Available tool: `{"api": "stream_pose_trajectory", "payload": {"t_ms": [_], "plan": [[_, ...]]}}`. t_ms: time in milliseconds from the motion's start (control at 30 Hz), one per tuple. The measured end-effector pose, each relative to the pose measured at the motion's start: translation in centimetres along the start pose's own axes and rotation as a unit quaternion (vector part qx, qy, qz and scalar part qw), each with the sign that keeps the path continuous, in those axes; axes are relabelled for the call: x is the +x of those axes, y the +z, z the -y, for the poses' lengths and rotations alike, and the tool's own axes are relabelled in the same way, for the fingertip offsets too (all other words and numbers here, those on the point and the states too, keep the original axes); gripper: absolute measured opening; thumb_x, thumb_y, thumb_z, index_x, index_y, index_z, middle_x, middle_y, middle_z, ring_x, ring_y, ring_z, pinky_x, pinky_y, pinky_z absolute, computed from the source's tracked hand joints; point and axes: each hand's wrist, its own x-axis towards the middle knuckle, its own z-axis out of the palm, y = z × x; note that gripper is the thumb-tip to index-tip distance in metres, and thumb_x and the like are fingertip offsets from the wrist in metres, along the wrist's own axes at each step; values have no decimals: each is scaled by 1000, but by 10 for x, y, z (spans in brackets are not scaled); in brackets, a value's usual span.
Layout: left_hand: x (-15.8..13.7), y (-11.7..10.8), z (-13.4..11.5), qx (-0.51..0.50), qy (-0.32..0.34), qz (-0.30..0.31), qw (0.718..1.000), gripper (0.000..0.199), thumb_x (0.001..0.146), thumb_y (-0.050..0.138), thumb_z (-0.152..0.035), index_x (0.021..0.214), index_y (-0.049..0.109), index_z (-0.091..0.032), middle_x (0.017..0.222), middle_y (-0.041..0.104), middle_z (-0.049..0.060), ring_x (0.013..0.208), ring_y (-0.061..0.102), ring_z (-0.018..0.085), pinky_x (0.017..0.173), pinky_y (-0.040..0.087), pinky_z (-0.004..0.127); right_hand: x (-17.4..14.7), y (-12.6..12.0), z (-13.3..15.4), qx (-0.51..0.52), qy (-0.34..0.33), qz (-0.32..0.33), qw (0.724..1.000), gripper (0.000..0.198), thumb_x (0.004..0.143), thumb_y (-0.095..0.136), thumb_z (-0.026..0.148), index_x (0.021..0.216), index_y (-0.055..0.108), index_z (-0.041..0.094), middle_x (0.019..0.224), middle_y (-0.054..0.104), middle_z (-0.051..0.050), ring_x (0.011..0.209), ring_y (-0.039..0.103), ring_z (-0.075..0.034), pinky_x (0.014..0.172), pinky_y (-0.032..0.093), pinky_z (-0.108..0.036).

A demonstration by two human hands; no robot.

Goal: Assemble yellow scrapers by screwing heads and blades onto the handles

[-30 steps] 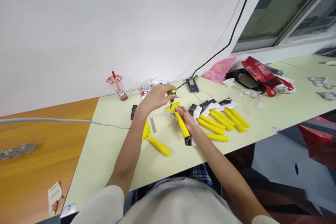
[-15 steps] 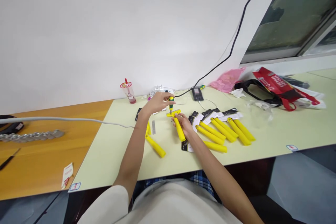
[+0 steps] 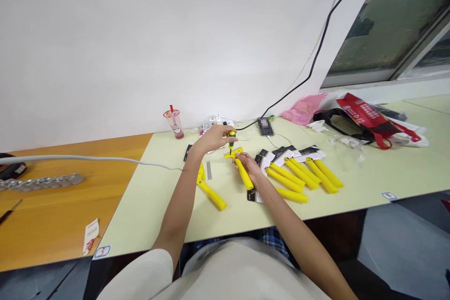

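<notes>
My left hand (image 3: pixel 217 138) pinches a green and yellow screwdriver (image 3: pixel 231 138), held upright with its tip down on the head of a yellow scraper (image 3: pixel 244 174). My right hand (image 3: pixel 250 166) is closed round that scraper near where head and handle meet; its handle slants toward me. A flat metal blade (image 3: pixel 209 170) lies on the table to the left. Beside it, partly hidden by my left forearm, is another yellow scraper (image 3: pixel 213 195). Several yellow scrapers (image 3: pixel 297 173) on black and white cards lie to the right of my right hand.
A plastic cup (image 3: pixel 176 125) with a red straw stands by the wall, near a power strip (image 3: pixel 225 123). A black phone-like device (image 3: pixel 265 126) lies farther back. Red bag (image 3: pixel 369 115) and pink plastic bag (image 3: pixel 304 108) rest at right. A grey cable (image 3: pixel 105 158) crosses at left.
The whole view has shifted slightly. Both hands keep the same hold, the screwdriver still upright on the scraper's head.
</notes>
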Motion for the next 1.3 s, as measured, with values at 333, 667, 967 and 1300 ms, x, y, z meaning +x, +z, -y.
{"api": "stream_pose_trajectory", "payload": {"t_ms": [333,667,967,1300], "plan": [[-2,-4,-1,0,21,-20,1000,31,99,69,-52,108,78,-24,105,82,7,98,75,26,88,58,38,0,1,2,-4,3,-3,1000,37,81,90,12,94,58,23,88,78,-2,69,77,-17,41,56,-19],[2,-9,14,-73,24,-247,966,29,105,66,-47,122,69,-24,112,79,5,99,75,20,96,57,33,7,-5,13,-14,-45,-21,999,44,78,95,24,100,57,26,93,80,-1,81,81,-22,44,61,-22],[17,10,73,-19,-39,-154,987,30,104,64,-45,122,73,-23,111,81,7,97,74,23,95,56,36,30,-9,37,-76,-54,-13,996,49,72,99,30,102,60,25,97,82,-3,86,82,-24,46,64,-24],[19,14,88,-43,-21,-148,988,27,101,68,-39,121,75,-22,116,83,6,96,78,23,96,57,34,26,-8,34,-74,-68,-23,995,47,70,98,28,103,64,25,102,82,-3,87,82,-25,43,63,-24]]}}
